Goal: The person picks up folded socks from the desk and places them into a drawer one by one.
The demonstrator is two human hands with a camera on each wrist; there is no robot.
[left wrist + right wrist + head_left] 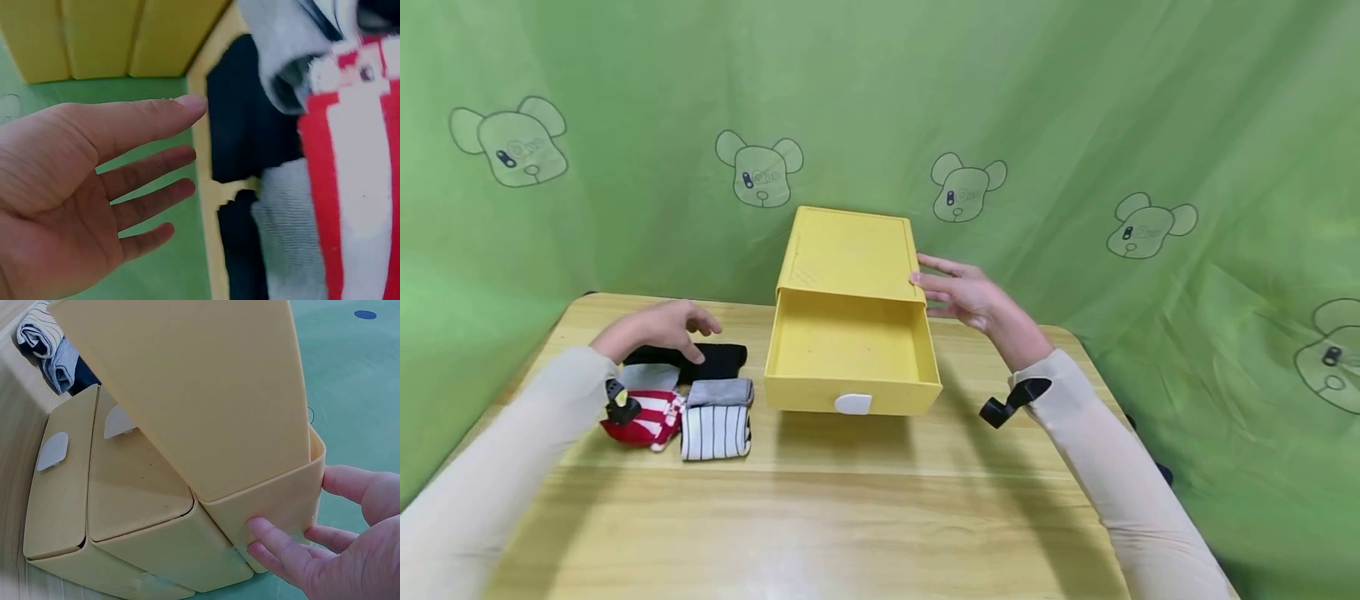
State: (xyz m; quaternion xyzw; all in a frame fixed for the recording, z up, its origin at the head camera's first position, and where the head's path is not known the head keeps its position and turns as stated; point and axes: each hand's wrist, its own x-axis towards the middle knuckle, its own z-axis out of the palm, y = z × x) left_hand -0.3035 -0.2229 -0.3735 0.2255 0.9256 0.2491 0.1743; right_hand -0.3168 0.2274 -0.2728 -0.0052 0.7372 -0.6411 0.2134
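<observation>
Head view first: we've got a yellow drawer unit (853,250) standing toward the back of a wooden table (880,517), with its top drawer (805,396) pulled well out and a white handle (853,404) on the front. Left of it there's a little cluster of folded fabric pieces: a black one (726,362), a grey one (721,392), a white one with dark stripes (715,435) and a red-and-white one (651,417). Our left hand (666,325) is over the black piece, and our right hand (962,296) is at the unit's right side. Behind it all hangs a green curtain (880,75) with bear heads on it.

Left wrist cam: that hand is released, thumb out and fingers loosely apart. The thumb tip is right by the black fabric, but we honestly can't tell if they touch. The yellow unit shows up top.

Right wrist cam: this hand is ungripped too, fingers spread, with fingertips resting on the side wall of the top section. Below that section we can see the middle drawer (144,487) and the bottom drawer (56,506), both pushed in.
</observation>
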